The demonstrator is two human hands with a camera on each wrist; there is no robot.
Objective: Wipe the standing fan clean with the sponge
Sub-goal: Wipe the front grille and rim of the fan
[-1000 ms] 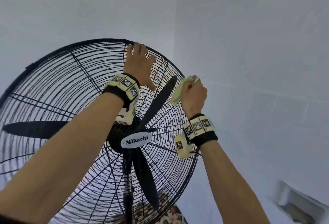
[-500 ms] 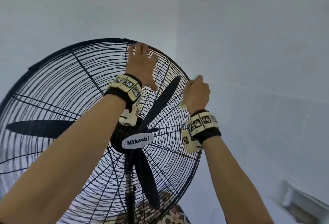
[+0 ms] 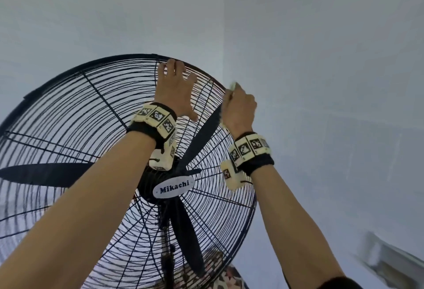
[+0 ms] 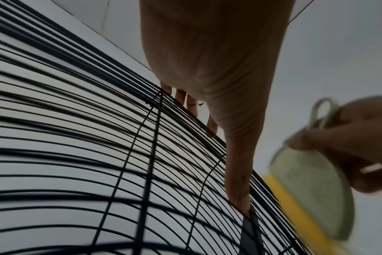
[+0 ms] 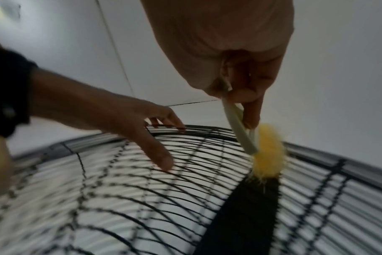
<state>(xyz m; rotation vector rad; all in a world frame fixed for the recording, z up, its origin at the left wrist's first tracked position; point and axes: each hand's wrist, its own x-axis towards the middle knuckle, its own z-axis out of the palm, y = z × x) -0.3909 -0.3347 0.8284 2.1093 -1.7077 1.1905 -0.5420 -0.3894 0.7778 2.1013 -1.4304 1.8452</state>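
The standing fan [image 3: 128,174] fills the lower left of the head view, its black wire guard [image 3: 75,114] tilted back toward a pale wall, three dark blades behind the wires and a white badge [image 3: 173,189] at the hub. A second ago the right hand [image 3: 239,109] sat lower on the guard's right edge with a good stretch of the sponge [image 5: 268,151] showing above the fist; now that hand has climbed along the rim toward the top, and only a sliver of pale green peeks past the knuckles in the head view. The right grip is pinching the sponge's thin pale handle between thumb and curled fingers, and in the right wrist view the yellow fuzzy head presses on the wires just over a blade tip, blurred as if mid-stroke, though the smear makes the exact contact hard to judge. The left hand [image 3: 175,91] has barely shifted: its grip is spread, fingers hooked over the top rim and thumb stretched down across the wires, steadying the guard. I take this to mean that the upper right arc of the rim is being wiped upward toward the bracing hand, with most of the guard's left side and the lower parts probably not yet reached.
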